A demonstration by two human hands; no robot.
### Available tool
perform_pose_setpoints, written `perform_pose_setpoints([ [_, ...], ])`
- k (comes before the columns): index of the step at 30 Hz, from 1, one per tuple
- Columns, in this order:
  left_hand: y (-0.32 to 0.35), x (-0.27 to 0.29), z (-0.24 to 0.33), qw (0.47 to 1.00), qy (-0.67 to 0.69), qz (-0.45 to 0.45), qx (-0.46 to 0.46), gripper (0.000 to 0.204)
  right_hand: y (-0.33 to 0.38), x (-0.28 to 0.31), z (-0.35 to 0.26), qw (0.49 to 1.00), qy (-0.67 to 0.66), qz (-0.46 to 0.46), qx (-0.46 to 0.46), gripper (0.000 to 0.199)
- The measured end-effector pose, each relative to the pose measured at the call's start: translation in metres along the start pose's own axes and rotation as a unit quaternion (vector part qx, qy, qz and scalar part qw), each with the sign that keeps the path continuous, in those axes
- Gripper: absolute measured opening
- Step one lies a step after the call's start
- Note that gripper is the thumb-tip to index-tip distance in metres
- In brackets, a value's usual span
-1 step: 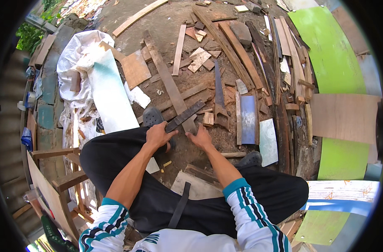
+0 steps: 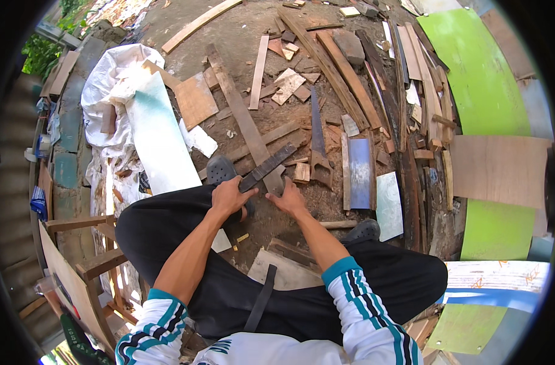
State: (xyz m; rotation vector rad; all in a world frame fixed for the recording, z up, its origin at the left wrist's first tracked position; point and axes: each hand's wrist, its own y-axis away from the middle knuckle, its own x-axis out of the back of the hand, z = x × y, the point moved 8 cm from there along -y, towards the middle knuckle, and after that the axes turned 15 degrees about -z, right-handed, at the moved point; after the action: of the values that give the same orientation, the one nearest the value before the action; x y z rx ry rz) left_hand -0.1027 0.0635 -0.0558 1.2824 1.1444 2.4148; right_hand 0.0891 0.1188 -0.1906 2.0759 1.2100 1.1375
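My left hand (image 2: 229, 196) is closed around the near end of a dark, flat, blade-like bar (image 2: 266, 166), whose far end points up and right. Beneath this bar runs a long, narrow wooden plank (image 2: 240, 109), reaching away to the far left. At the plank's near end my right hand (image 2: 291, 199) has its thumb and fingers bent around the wood. The fingertips are partly hidden. Just right of the bar, a handsaw (image 2: 319, 143) lies on the ground with its wooden handle toward me.
Wood offcuts (image 2: 288, 86) and long boards (image 2: 326, 67) litter the ground ahead. A blue-faced strip (image 2: 361, 173) lies to the right, beyond it green panels (image 2: 475, 73). At left are a pale board (image 2: 162, 146), a white sack (image 2: 116, 76) and a wooden frame (image 2: 86, 243). My clogs (image 2: 220, 170) flank the work.
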Motion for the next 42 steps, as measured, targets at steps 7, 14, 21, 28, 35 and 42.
perform_pose_setpoints([
  [7, -0.014, 0.01, 0.008, 0.994, 0.093, 0.051, -0.009, 0.059, -0.046, -0.004, -0.02, 0.998, 0.026, -0.045, -0.018, 0.122],
  [14, -0.021, 0.008, 0.008, 0.987, 0.153, 0.046, -0.005, 0.057, -0.049, -0.003, -0.014, 0.998, -0.065, -0.005, 0.002, 0.101],
  [21, -0.02, 0.011, -0.004, 0.971, 0.217, 0.098, -0.012, 0.056, 0.001, 0.021, 0.014, 0.994, -0.093, 0.021, 0.046, 0.091],
  [28, -0.027, 0.009, 0.003, 0.928, 0.351, 0.121, -0.03, 0.048, 0.033, 0.03, 0.048, 0.991, -0.119, 0.058, 0.028, 0.089],
  [35, -0.02, 0.042, 0.011, 0.916, 0.375, 0.141, 0.006, 0.056, 0.066, 0.085, 0.06, 0.995, -0.009, 0.096, 0.009, 0.08],
  [42, -0.005, 0.035, 0.009, 0.934, 0.329, 0.14, -0.02, 0.052, 0.091, 0.12, 0.058, 0.994, 0.065, 0.085, -0.028, 0.079],
])
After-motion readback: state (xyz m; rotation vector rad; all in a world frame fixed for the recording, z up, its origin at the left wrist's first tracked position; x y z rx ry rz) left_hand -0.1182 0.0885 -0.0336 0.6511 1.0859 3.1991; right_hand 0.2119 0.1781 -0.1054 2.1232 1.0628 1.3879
